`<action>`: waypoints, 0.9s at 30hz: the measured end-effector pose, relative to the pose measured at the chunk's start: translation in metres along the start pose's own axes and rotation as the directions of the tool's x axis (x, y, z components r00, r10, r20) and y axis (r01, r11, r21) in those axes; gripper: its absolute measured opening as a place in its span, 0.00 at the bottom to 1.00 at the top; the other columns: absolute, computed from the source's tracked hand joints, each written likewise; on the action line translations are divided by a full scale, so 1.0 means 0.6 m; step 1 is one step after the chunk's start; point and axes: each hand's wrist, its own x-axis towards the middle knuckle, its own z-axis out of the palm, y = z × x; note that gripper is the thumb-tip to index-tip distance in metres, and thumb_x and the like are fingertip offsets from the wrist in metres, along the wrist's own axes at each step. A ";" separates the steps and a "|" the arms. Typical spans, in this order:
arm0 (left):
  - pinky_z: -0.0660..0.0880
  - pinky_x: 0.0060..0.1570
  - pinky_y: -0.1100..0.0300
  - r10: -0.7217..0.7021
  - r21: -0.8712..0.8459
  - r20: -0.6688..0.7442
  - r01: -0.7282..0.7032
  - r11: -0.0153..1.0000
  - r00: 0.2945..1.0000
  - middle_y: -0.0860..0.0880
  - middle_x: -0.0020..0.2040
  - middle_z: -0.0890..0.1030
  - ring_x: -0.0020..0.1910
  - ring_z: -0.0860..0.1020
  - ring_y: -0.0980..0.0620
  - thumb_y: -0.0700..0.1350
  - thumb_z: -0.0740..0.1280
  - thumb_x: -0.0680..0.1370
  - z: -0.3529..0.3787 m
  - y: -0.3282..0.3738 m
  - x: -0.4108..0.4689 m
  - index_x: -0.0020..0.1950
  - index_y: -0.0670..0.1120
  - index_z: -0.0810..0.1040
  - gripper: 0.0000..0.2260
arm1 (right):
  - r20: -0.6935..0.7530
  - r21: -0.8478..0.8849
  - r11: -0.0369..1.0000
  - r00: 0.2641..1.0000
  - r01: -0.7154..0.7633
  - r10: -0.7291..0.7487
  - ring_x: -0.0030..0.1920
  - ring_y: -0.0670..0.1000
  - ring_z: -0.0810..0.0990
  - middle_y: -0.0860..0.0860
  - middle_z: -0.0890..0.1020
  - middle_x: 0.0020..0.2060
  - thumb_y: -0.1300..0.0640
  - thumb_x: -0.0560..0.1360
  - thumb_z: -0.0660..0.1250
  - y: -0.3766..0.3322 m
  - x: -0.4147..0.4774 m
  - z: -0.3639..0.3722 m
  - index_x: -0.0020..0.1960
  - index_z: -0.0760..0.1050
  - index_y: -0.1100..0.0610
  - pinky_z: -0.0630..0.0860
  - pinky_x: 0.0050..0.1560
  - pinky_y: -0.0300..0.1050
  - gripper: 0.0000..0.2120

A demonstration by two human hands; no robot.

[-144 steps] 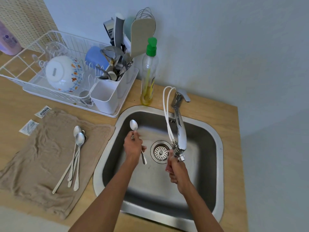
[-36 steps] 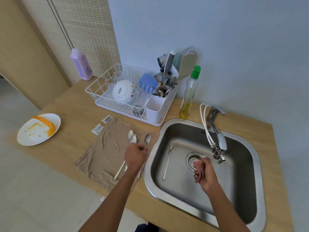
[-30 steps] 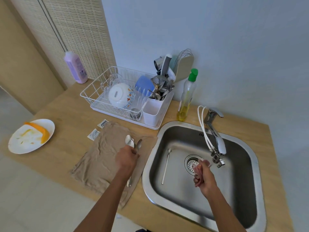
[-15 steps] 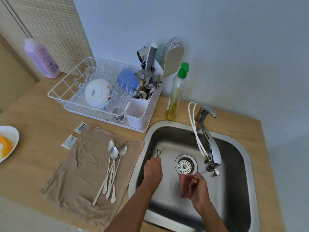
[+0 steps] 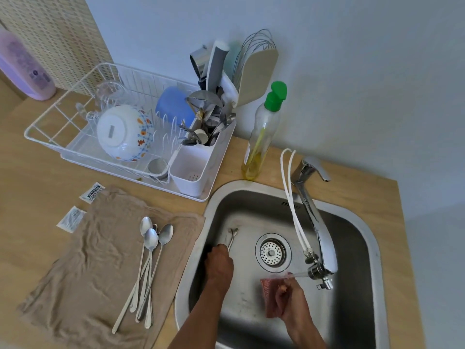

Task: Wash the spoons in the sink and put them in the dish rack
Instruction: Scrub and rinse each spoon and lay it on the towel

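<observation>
Inside the steel sink (image 5: 357, 217) my left hand (image 5: 219, 267) grips the handle of a long spoon (image 5: 232, 236); only the spoon's far end shows past my fingers. My right hand (image 5: 292, 302) holds a pink sponge (image 5: 267, 289) under the tap's spout (image 5: 319, 269), where a thin stream of water runs. Several long spoons (image 5: 151, 248) lie side by side on the brown towel (image 5: 83, 268) left of the sink. The white dish rack (image 5: 75, 137) stands at the back left, with a white cutlery holder (image 5: 191, 170) on its right end.
In the rack sit an upturned bowl (image 5: 124, 132), a blue cup (image 5: 173, 107) and utensils. A soap bottle with a green cap (image 5: 263, 132) stands behind the sink, a purple bottle (image 5: 22, 69) at far left. Two small sachets (image 5: 80, 207) lie beside the towel.
My left hand left the spoons on the towel, moved into the sink and took hold of the spoon lying there. My right hand stayed under the tap with the sponge.
</observation>
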 end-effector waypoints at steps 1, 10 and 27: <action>0.77 0.48 0.56 0.000 -0.013 -0.001 0.000 1.000 1.000 0.43 0.57 0.79 0.56 0.80 0.45 0.41 0.62 0.79 0.000 0.000 0.001 0.56 0.41 0.76 0.08 | -0.012 -0.010 1.000 1.000 0.000 0.000 0.22 0.40 0.74 0.44 0.78 0.27 0.53 0.77 0.67 -0.001 -0.004 0.002 0.38 0.75 0.50 0.73 0.34 0.34 0.09; 0.75 0.39 0.58 0.232 -0.111 -0.068 -0.238 0.965 0.970 0.45 0.45 0.83 0.43 0.81 0.46 0.44 0.60 0.81 -0.003 -0.022 -0.023 0.52 0.46 0.72 0.03 | 0.087 0.052 0.997 0.994 0.063 -0.067 0.21 0.39 0.69 0.43 0.71 0.23 0.58 0.78 0.62 -0.001 -0.020 0.019 0.40 0.73 0.48 0.60 0.39 0.37 0.09; 0.68 0.34 0.67 0.393 -0.330 0.136 -0.333 0.883 0.909 0.51 0.40 0.76 0.33 0.72 0.57 0.43 0.57 0.84 -0.052 -0.056 -0.148 0.49 0.46 0.81 0.13 | 0.398 -0.318 0.855 0.876 0.410 -0.272 0.43 0.50 0.83 0.53 0.85 0.42 0.57 0.83 0.61 0.019 -0.076 0.081 0.52 0.80 0.58 0.77 0.53 0.52 0.09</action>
